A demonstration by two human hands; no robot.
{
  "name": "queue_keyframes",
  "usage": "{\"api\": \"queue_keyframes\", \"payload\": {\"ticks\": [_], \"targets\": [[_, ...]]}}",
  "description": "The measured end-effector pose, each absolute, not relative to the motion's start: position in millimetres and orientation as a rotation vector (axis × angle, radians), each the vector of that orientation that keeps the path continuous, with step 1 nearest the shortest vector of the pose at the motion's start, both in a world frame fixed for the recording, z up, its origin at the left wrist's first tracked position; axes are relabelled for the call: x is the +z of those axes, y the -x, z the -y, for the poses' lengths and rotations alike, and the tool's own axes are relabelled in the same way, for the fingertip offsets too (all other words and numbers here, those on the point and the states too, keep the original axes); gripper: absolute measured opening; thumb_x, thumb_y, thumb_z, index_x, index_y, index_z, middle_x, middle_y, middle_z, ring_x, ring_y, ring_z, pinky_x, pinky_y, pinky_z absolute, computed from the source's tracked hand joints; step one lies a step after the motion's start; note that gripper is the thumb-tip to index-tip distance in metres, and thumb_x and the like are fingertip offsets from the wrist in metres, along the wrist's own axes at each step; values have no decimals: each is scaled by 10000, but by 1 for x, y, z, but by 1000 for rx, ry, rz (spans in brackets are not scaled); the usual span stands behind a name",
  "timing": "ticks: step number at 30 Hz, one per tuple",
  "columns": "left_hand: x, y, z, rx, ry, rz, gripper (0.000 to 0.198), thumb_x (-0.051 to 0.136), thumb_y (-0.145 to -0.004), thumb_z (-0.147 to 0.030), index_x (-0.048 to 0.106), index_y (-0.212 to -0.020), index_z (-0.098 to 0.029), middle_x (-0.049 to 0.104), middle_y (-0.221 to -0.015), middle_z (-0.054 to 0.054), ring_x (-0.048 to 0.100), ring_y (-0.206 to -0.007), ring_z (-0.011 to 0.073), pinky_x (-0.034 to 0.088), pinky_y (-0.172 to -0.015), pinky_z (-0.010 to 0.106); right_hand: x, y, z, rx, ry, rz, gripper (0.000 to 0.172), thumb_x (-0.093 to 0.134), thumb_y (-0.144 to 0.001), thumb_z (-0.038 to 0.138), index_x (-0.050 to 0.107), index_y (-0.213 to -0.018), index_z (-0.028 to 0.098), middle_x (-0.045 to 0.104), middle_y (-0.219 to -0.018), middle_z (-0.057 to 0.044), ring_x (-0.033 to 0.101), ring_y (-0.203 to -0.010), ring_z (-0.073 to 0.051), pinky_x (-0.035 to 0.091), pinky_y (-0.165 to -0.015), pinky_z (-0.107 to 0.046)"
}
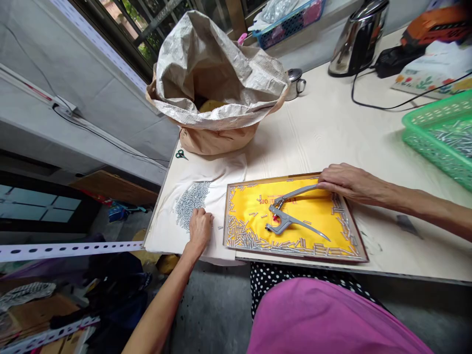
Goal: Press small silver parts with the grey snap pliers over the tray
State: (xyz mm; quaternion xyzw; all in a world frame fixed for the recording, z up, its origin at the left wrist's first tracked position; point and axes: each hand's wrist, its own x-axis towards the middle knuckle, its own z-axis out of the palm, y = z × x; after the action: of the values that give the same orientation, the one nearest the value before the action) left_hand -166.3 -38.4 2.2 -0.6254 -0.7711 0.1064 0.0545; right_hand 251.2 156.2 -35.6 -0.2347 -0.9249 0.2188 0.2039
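My left hand (199, 231) rests on a white cloth (224, 172), its fingers curled down at the edge of a heap of small silver metal pieces (191, 204). I cannot tell whether those fingers hold any. To the right lies a shallow tray (295, 255) with a yellow satin lining and more silver pieces scattered along its inner border. A pair of metal hand pliers (291, 216) lies on the tray, and my right hand (344, 182) grips the end of its upper handle.
A large woven sack (217, 83) stands behind the cloth, with small green scissors (181, 155) at its foot. A green plastic basket (442, 142) of silver pieces sits at right. A steel kettle (359, 37) and a steel mug (295, 83) stand behind. The table's front edge runs past my lap.
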Motion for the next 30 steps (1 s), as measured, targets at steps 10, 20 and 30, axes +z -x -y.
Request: {"api": "queue_keyframes", "payload": {"ticks": [10, 20, 30], "targets": [[12, 148, 36, -221, 1935, 2473, 247, 495, -911, -276, 730, -900, -199, 711, -928, 95, 607, -946, 259, 469, -833, 356, -35, -248, -151, 398, 680, 2824, 412, 297, -1006, 437, 645, -1116, 245, 689, -905, -51, 584, -809, -193, 353, -730, -340], [4, 29, 14, -993, 2215, 2962, 139, 665, -797, -285, 735, -776, -166, 749, -791, 43, 676, -733, 168, 491, -664, 243, -17, -225, -122, 61, 731, 2920, 232, 345, -940, 145, 569, -918, 198, 640, -809, -50, 515, -745, -198, 285, -727, -370], [-4, 28, 13, -795, 2273, 2949, 143, 678, -799, -274, 721, -711, -170, 728, -746, 32, 656, -692, 157, 471, -651, 244, -5, -221, -118, -41, 773, 2880, 231, 347, -946, 132, 555, -901, 222, 632, -774, -36, 479, -748, -206, 240, -733, -380]]}}
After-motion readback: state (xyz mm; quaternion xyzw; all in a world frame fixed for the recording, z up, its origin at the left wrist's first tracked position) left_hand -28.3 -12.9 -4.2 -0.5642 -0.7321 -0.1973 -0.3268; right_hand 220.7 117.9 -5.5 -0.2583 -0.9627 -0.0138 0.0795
